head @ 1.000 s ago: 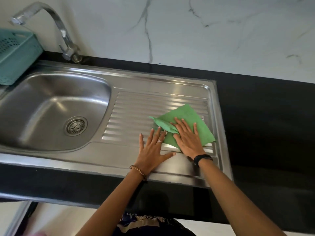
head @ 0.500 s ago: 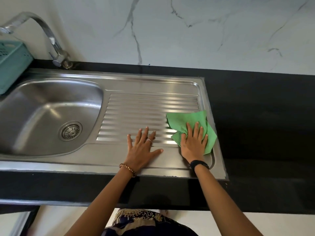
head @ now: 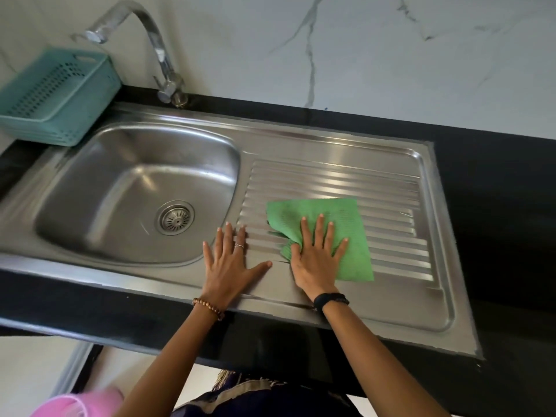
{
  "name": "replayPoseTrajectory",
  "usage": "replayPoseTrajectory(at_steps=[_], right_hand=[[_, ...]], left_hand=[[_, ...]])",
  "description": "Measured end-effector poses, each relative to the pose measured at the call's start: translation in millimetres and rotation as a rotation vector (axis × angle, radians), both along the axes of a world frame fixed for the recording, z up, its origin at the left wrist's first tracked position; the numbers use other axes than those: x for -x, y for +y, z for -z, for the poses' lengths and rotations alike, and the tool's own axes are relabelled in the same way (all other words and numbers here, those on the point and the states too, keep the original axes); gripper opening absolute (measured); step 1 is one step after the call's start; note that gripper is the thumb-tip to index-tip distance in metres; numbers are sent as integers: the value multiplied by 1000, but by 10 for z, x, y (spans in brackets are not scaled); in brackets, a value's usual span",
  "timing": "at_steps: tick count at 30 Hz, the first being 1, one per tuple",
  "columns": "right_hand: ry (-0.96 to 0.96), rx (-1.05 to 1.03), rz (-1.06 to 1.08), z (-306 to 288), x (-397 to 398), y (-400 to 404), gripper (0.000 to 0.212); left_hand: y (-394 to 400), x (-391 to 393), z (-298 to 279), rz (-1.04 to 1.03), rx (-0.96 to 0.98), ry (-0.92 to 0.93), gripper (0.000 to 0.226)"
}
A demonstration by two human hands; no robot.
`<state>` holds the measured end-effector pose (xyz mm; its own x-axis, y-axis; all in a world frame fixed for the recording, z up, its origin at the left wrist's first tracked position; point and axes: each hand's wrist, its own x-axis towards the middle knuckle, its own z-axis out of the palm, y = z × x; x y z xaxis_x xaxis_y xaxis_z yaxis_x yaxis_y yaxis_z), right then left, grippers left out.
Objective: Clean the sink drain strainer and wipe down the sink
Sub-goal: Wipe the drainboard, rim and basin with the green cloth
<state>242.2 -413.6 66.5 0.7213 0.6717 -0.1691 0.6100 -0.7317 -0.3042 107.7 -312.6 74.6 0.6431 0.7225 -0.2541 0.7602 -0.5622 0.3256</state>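
A black desk (head: 496, 206) under a marbled wall carried the steel sink (head: 331, 145). Its basin lay left of the hands, with the drain strainer (head: 175, 217) seated in the bottom. A teal basket (head: 57, 94) stood beyond it. The right hand (head: 316, 260) pressed flat, fingers spread, on a green cloth (head: 346, 224) on the ribbed drainboard. Just beside it, the left hand (head: 230, 266) rested flat and splayed on bare steel.
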Motion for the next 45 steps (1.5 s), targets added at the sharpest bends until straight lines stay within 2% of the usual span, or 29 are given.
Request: replayPoseTrajectory(at_steps=[7, 11, 17, 21, 29, 37, 42, 45], right_hand=[[-28, -11, -221, -2, 383, 748, 58], [-66, 1, -363, 35, 427, 903, 57], [-69, 8, -613, 33, 310, 735, 55], [-41, -58, -642, 14, 206, 548, 53], [-61, -45, -375, 16, -280, -312, 53], [-68, 23, -80, -36, -937, -1351, 50], [-4, -23, 131, -88, -943, -1578, 52], [-14, -54, 260, -80, -739, -1544, 52]], left_hand=[[146, 177, 19, -34, 88, -203, 114], [198, 234, 24, -57, 126, -303, 122], [136, 300, 9, 32, 55, -251, 112], [45, 292, 15, 64, -39, -222, 106], [-578, -288, -43, 249, -35, -188, 100], [-1152, -584, -14, 455, -74, -16, 70], [-1098, -493, -91, 464, -59, -25, 63], [-987, -341, -105, 397, -29, -57, 63]])
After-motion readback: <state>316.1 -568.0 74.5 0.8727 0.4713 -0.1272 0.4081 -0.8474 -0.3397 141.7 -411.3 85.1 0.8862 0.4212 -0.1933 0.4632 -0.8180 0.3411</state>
